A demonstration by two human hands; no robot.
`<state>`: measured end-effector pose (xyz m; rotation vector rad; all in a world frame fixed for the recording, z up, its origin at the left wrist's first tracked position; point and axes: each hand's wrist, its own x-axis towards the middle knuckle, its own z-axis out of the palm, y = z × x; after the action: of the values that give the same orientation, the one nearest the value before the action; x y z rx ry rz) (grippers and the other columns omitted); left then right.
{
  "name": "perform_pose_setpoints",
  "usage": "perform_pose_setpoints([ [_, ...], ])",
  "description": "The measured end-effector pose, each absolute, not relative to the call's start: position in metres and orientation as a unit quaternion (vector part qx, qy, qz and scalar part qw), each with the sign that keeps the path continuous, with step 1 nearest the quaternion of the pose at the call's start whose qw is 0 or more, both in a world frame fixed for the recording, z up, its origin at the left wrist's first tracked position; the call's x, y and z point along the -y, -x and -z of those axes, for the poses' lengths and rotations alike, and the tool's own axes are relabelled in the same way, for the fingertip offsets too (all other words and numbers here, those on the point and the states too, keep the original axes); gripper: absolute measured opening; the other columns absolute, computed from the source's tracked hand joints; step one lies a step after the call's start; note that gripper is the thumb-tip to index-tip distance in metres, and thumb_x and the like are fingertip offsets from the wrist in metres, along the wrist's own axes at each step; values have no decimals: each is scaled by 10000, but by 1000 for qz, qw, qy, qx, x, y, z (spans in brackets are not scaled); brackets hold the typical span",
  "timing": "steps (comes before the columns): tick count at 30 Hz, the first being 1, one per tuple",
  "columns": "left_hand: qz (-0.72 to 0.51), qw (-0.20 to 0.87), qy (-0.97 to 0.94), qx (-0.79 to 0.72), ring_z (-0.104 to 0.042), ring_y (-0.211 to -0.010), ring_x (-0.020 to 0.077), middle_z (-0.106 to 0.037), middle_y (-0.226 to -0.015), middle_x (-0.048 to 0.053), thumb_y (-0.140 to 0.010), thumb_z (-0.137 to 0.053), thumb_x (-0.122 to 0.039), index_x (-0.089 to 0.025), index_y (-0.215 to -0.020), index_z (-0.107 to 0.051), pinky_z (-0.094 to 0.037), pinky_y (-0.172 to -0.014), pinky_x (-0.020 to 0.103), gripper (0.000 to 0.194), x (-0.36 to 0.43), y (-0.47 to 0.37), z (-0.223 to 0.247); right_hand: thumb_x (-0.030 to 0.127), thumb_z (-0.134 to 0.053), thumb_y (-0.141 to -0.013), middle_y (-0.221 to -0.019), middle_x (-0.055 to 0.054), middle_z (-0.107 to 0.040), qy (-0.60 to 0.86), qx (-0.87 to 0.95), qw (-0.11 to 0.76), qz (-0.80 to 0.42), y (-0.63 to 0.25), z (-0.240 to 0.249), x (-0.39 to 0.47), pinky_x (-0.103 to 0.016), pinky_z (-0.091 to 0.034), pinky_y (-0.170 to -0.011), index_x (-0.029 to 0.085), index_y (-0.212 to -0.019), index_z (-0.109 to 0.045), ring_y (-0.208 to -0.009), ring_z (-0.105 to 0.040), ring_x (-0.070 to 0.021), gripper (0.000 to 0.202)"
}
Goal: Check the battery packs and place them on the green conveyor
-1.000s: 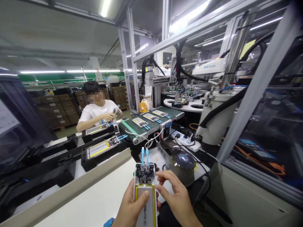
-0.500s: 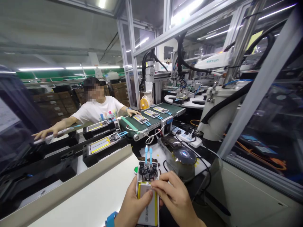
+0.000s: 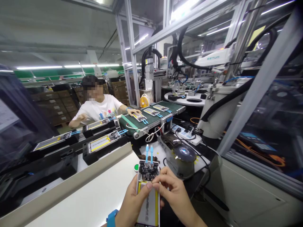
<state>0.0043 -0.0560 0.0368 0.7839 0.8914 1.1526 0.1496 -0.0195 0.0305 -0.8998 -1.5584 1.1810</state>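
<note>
An opened power bank [image 3: 147,201] stands almost upright in front of me. Its white case shows a flat battery edged in yellow, a dark circuit board [image 3: 148,171] and two short blue cables [image 3: 149,153] at the top. My left hand [image 3: 132,200] grips the case from the left, thumb lying on the battery's upper part. At the right edge, where board and battery meet, my right hand [image 3: 174,190] pinches thumb and forefinger together. Whatever is between those fingertips is too small to make out. Some right-hand fingers reach behind the case.
Similar power banks lie in black fixtures [image 3: 88,157] at left and on a green conveyor [image 3: 174,108]. A co-worker's hand [image 3: 133,112] touches one there. A white work surface [image 3: 78,195] lies left of me; a power strip [image 3: 187,136] and robot arm [image 3: 213,58] are right.
The co-worker's outstretched arm has drawn back from the left, and a power bank now lies in the fixture there. My left thumb and right fingertips have shifted slightly on the case.
</note>
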Motion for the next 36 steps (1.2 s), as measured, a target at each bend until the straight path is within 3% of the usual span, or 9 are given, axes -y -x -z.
perform_pose_setpoints([
  [5,-526,644,-378,-407,-689,-657,205,-722,-817,49,-771,-729,-334,-168,-1053,-480,-532,-611,293,411,55,0,-32,440,-635,-820,-827,-9,-431,383,583,474,-537,-142,-26,26,-178,-426,-415,229,-808,-692,-691,-485,-120,218],
  [16,-530,624,-384,-427,-654,-774,188,-698,-959,60,-791,-689,-233,-163,-1134,-508,-537,-708,290,394,55,0,-36,361,-553,-883,-861,-17,-469,413,699,403,-422,-149,-38,24,-297,-497,-768,238,-836,-666,-826,-548,-164,173],
  [21,-531,581,-422,-451,-644,-896,215,-693,-1011,69,-803,-682,-253,-170,-1120,-525,-528,-789,295,364,57,-2,-39,282,-636,-797,-940,-22,-473,426,665,476,-387,-142,-32,25,-341,-437,-873,229,-791,-590,-930,-518,-189,70],
  [24,-524,573,-431,-460,-648,-953,250,-688,-1065,93,-803,-682,-296,-175,-1140,-507,-522,-846,337,398,59,-2,-40,288,-666,-755,-867,13,-502,369,532,508,-568,-136,-30,24,-262,-464,-672,234,-819,-436,-776,-524,-138,245],
  [26,-521,571,-435,-462,-652,-973,267,-686,-1091,109,-801,-682,-308,-175,-1161,-495,-517,-880,367,427,60,-1,-37,282,-671,-737,-757,49,-486,334,441,474,-685,-131,-31,24,-190,-369,-479,235,-834,-396,-605,-462,-91,295],
  [28,-515,569,-442,-464,-652,-995,285,-678,-1129,128,-794,-686,-311,-169,-1171,-490,-523,-881,377,447,61,0,-35,232,-675,-703,-710,65,-477,326,384,459,-732,-128,-34,25,-165,-264,-399,227,-854,-407,-520,-396,-63,308],
  [31,-510,569,-437,-475,-643,-1038,315,-667,-1176,147,-746,-732,-331,-165,-1159,-506,-531,-876,375,499,61,0,-31,182,-677,-674,-684,73,-485,321,345,477,-741,-125,-35,28,-156,-217,-375,223,-848,-416,-480,-364,-46,317],
  [33,-516,578,-404,-486,-648,-1039,325,-694,-1132,144,-684,-784,-363,-168,-1135,-524,-532,-885,378,556,61,0,-30,218,-716,-670,-721,61,-537,308,356,483,-738,-126,-31,29,-154,-276,-402,225,-851,-435,-520,-426,-56,335],
  [36,-508,619,-322,-505,-698,-912,340,-753,-945,127,-590,-843,-425,-180,-1121,-517,-571,-790,405,669,59,-2,-29,388,-803,-595,-839,5,-637,342,420,541,-643,-141,-17,20,-228,-469,-605,215,-908,-538,-709,-581,-125,446],
])
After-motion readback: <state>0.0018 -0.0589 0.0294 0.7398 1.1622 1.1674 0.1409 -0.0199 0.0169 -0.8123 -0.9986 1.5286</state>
